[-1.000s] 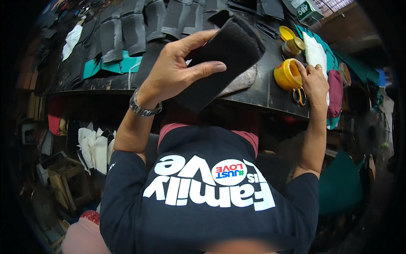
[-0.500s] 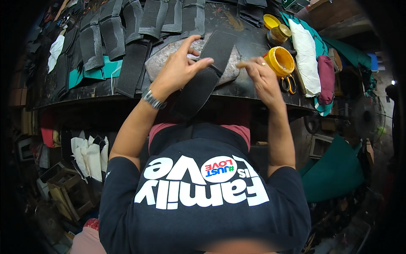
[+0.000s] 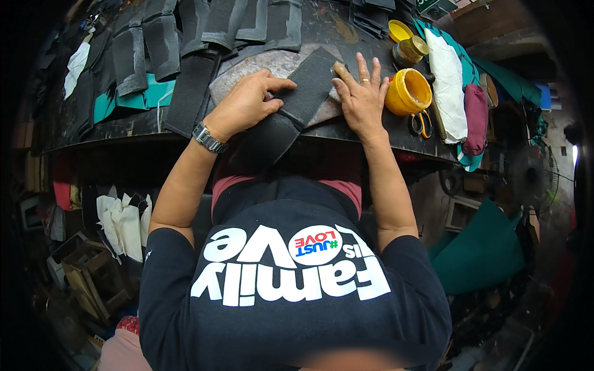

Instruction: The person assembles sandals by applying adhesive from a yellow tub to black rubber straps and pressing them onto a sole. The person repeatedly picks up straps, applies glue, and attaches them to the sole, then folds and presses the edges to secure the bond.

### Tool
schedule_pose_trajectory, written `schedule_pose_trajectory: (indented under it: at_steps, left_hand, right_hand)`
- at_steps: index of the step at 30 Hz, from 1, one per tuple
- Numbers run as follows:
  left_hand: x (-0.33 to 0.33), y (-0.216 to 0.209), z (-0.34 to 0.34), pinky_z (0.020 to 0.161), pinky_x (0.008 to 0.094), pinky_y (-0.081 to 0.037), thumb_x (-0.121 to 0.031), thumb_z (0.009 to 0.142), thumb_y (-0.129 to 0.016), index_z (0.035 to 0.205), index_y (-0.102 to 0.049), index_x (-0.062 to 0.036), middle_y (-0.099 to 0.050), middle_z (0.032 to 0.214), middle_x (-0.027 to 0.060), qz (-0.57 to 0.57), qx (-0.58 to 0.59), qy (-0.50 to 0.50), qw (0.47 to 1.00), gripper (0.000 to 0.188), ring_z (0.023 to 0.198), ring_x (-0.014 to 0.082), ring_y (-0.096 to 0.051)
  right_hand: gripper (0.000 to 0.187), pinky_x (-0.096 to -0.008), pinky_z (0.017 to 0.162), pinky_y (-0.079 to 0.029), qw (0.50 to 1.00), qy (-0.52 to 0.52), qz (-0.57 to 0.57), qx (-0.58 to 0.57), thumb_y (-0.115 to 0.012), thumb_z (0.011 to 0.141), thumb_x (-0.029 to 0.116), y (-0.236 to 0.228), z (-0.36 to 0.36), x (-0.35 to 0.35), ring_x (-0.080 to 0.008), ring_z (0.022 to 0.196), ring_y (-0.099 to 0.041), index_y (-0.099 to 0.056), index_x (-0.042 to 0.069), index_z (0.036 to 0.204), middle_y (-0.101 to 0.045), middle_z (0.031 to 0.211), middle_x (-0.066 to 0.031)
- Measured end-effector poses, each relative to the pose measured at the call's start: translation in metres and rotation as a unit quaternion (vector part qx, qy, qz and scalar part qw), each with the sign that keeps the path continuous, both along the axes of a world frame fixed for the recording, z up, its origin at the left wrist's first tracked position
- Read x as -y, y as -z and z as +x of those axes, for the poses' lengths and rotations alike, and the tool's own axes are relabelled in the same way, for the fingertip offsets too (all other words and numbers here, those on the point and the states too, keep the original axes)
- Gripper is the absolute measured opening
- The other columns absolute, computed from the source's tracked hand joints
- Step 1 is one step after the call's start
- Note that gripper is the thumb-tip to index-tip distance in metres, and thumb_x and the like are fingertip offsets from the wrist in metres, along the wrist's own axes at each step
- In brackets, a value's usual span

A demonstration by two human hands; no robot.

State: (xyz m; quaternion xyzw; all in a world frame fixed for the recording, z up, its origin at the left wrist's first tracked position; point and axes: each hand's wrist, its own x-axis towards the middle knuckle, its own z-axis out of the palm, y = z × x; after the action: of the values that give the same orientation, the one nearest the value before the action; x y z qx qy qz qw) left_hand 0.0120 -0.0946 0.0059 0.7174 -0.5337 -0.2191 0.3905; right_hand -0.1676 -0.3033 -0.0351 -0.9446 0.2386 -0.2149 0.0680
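Note:
A black folded panel (image 3: 309,86) of fabric or foam lies slantwise on a grey stone slab (image 3: 241,77), its lower part hanging over the table's front edge. At its left edge my left hand (image 3: 250,100) has curled fingers, index finger on the panel and thumb against its side. My right hand (image 3: 364,105) is spread at the panel's right side, holding nothing. Its index finger, with a tan coating or cover at the tip, reaches the panel's upper right edge. A yellow open jar (image 3: 408,91) stands just right of that hand.
Several black panels with grey-smeared edges (image 3: 162,46) lie along the table's far left. Orange-handled scissors (image 3: 421,123) lie below the jar. A second jar (image 3: 410,51), a yellow lid (image 3: 400,31) and a white cloth roll (image 3: 445,86) are at the right.
My left hand has come down onto the panel's left edge. My right hand has moved left and up against the panel, its fingers now spread. The panel has shifted slightly left.

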Motion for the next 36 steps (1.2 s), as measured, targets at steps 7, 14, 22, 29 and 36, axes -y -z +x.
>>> schedule_pose_trajectory:
  at_steps: [7,14,22,29,36]
  left_hand:
    - [0.007,0.006,-0.010,0.075,0.0350,-0.051,-0.022,0.088,-0.075,0.127,-0.069,-0.0158,-0.057,0.099,0.0085,-0.018,0.139,-0.035,0.989,0.039,0.078,0.0231,-0.058]
    - [0.007,0.007,-0.013,0.079,0.0379,-0.053,-0.031,0.087,-0.077,0.128,-0.069,-0.0222,-0.061,0.108,0.0084,-0.002,0.173,-0.044,0.984,0.042,0.090,0.0264,-0.065]
    - [0.008,0.004,-0.014,0.084,0.0415,-0.055,-0.031,0.084,-0.078,0.124,-0.071,-0.0174,-0.063,0.108,0.0102,0.005,0.188,-0.049,0.981,0.042,0.096,0.0320,-0.066]
    - [0.009,0.006,-0.015,0.084,0.0426,-0.055,-0.031,0.084,-0.078,0.124,-0.071,-0.0168,-0.063,0.108,0.0101,0.006,0.179,-0.049,0.983,0.042,0.099,0.0320,-0.066]
    - [0.004,0.008,-0.018,0.083,0.0401,-0.054,-0.027,0.088,-0.075,0.127,-0.069,-0.0176,-0.062,0.110,0.0092,-0.011,0.200,-0.050,0.978,0.041,0.095,0.0306,-0.065]
  right_hand:
    - [0.053,-0.0714,0.116,-0.009,0.999,-0.020,0.005,-0.049,-0.045,0.100,0.061,0.001,-0.004,0.010,-0.0424,0.153,-0.013,-0.058,0.030,0.142,-0.029,0.164,-0.0161]
    - [0.044,-0.0702,0.117,-0.002,0.988,-0.087,0.127,-0.028,-0.045,0.101,0.060,0.003,-0.015,0.011,-0.0442,0.154,-0.003,-0.062,0.043,0.137,-0.023,0.166,-0.0182]
    - [0.036,-0.0726,0.114,0.000,0.989,-0.089,0.111,-0.034,-0.054,0.100,0.051,-0.005,-0.034,-0.037,-0.0409,0.154,-0.006,-0.067,0.041,0.132,-0.026,0.166,-0.0133]
    - [0.041,-0.0739,0.113,-0.006,0.991,-0.128,0.005,-0.040,-0.062,0.091,0.057,-0.016,-0.046,-0.089,-0.0367,0.148,-0.023,-0.070,0.041,0.128,-0.045,0.148,-0.0103]
    - [0.026,-0.0438,0.112,-0.035,0.819,-0.211,0.509,0.158,-0.060,0.098,0.028,-0.044,-0.043,-0.072,-0.0232,0.125,-0.051,-0.078,0.014,0.110,-0.055,0.131,-0.0104]
